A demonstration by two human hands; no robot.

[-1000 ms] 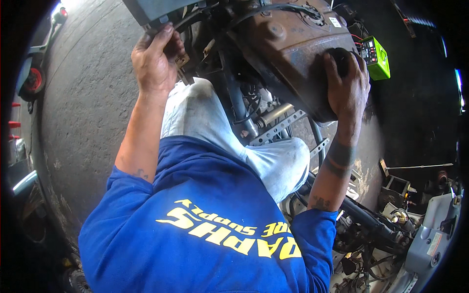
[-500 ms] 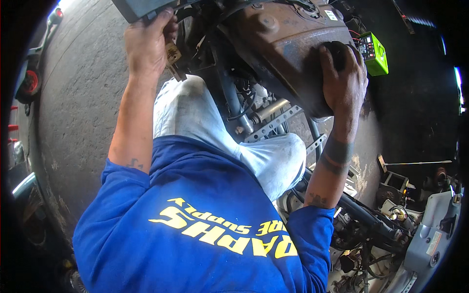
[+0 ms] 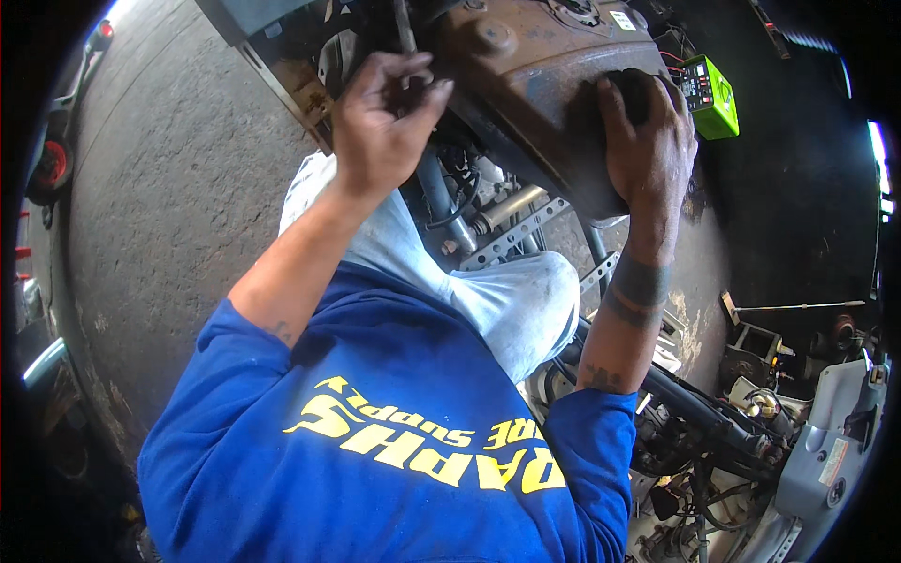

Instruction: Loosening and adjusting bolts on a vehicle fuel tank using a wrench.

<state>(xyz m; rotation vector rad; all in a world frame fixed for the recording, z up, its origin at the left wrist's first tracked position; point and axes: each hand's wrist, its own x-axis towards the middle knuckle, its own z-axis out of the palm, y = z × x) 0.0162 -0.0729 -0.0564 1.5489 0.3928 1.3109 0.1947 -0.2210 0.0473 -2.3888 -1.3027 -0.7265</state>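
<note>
A rusty brown metal tank (image 3: 526,70) with a round fitting on top fills the upper middle, over a frame of dark tubes. My right hand (image 3: 648,150) grips its right end, thumb and fingers spread around a dark part there. My left hand (image 3: 380,131) is left of the tank, fingers loosely curled and thumb apart, with nothing visible between them. Just beyond its fingertips stands a thin metal rod (image 3: 404,26); whether they touch is unclear. A grey panel (image 3: 246,13) with a worn brown edge lies at the upper left.
Right of the tank stands a bright green box-shaped device (image 3: 715,98) with red leads. A perforated metal bar (image 3: 516,235) and tubes run below the tank. Loose machine parts (image 3: 751,399) and a grey panel (image 3: 831,460) crowd the lower right. Red-hubbed wheel (image 3: 49,165) far left.
My left hand has let go of the grey panel and moved right, toward the tank's left side. My right hand stays on the tank. The view has shifted slightly.
</note>
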